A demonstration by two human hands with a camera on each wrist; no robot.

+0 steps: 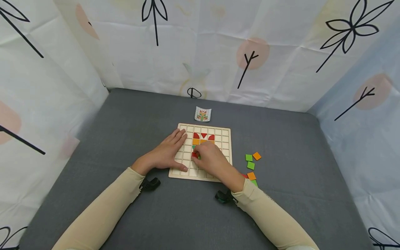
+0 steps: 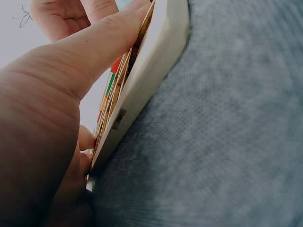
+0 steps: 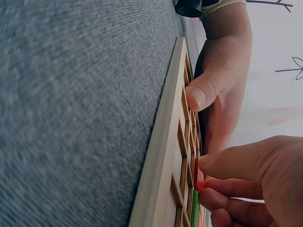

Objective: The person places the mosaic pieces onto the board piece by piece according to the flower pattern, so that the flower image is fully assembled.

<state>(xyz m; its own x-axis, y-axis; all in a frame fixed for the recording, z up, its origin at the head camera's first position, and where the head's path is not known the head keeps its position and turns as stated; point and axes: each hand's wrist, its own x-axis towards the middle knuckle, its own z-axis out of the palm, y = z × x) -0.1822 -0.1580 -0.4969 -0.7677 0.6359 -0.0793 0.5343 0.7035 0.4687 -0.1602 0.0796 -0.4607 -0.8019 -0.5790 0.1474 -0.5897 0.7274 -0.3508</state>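
Note:
A wooden grid board [image 1: 222, 139] lies on the grey table. My left hand [image 1: 168, 150] rests on its left side with fingers spread and the thumb on the near left part. Over the middle of the board, my right hand [image 1: 212, 158] pinches a small red tile [image 3: 198, 174] between thumb and fingers, down at the grid. A green tile [image 3: 195, 208] lies right beside it. Farther up the grid sit a red triangle tile [image 1: 204, 135], two red curved-edge tiles and a row of orange tiles [image 1: 196, 141]. The right hand covers part of the pattern.
Behind the board lies a small printed pattern card [image 1: 202, 114]. To the right are loose tiles, among them a green tile [image 1: 248, 157] and an orange tile [image 1: 257, 156], with several more partly behind the right forearm. Printed cloth walls [image 1: 218, 80] surround the table.

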